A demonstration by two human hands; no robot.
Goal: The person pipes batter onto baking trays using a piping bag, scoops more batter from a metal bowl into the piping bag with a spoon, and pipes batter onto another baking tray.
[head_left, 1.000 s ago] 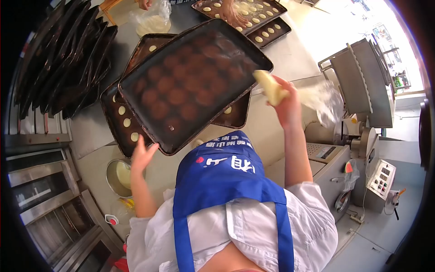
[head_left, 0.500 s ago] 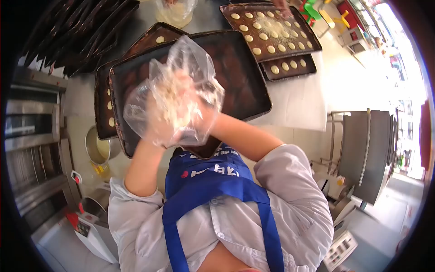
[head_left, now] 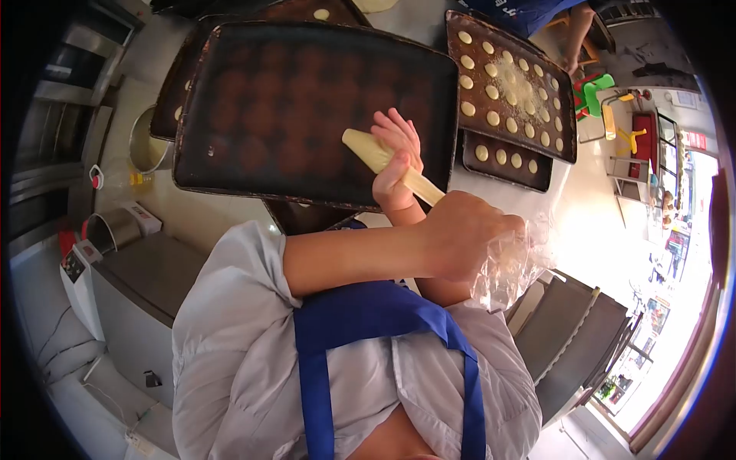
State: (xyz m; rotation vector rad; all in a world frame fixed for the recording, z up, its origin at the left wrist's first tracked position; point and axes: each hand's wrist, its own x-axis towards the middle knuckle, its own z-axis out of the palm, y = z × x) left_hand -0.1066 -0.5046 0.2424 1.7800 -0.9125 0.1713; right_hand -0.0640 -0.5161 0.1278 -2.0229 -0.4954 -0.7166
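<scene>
We're clamping left hand (head_left: 468,234) on piping bag (head_left: 370,151), likely pressing contents forward; right hand (head_left: 402,156), fingers spread, is cradling it, likely for steadiness. Bag hanging over dark tray (head_left: 238,153), toward four o'clock, tip aiming at ten.

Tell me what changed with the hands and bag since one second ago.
The left hand, then empty, has swung rightward and grips the piping bag by its neck; the right hand, which held the bag alone, has opened against its filled end. The large tray remains in front.
</scene>
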